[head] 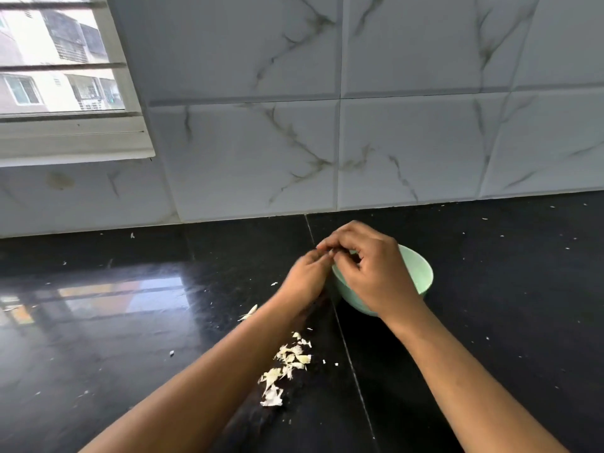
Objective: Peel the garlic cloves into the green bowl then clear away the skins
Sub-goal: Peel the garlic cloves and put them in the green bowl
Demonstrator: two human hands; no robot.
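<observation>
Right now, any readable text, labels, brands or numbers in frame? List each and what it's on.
None readable in this view.
Green bowl: plain, no label showing; the left hand and right hand, pinching a garlic clove, hide part of it.
Wall tiles: grey veining only.
Black counter, garlic skins: no print.
Buildings through the window: blurred, no sign legible.

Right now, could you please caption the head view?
Left hand and right hand pinch a garlic clove by the green bowl; peeled skins litter the black counter.
</observation>
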